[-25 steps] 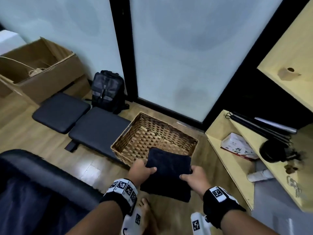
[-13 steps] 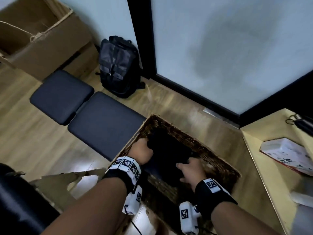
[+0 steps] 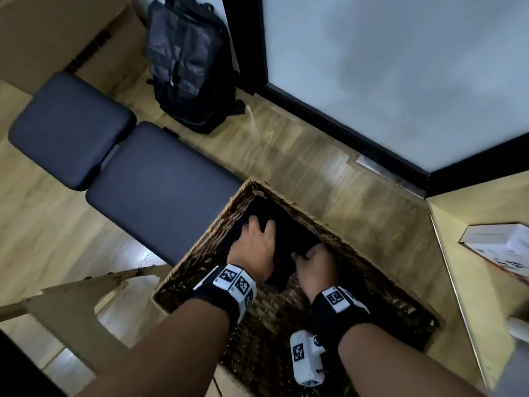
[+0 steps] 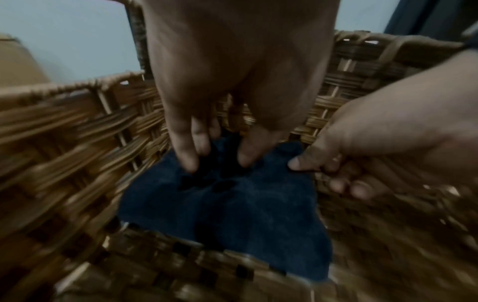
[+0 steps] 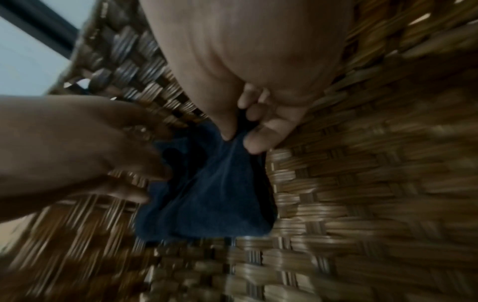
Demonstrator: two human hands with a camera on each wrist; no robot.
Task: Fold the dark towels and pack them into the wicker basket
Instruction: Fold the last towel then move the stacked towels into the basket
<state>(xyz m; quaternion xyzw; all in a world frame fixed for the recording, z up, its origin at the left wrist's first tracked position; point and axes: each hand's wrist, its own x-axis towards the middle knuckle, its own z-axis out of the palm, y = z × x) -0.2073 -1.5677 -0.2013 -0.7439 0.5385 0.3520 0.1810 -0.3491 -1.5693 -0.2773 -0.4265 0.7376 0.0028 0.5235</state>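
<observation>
Wicker basket (image 3: 372, 270) floor: spread left grip (image 3: 253, 250) presses dark towel (image 3: 289, 236), right grip (image 3: 315, 265) pinches.

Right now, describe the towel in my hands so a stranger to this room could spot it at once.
Find the frosted glass panel; in front of it sits a wicker basket. In its far corner lies the dark towel, left hand pressing it, right hand pinching its edge. It alone is navy cloth inside the weave; the dark cushions lie outside.

Wooden floor (image 3: 300, 156), frosted glass (image 3: 400, 67), dark cushions (image 3: 160, 179)
</observation>
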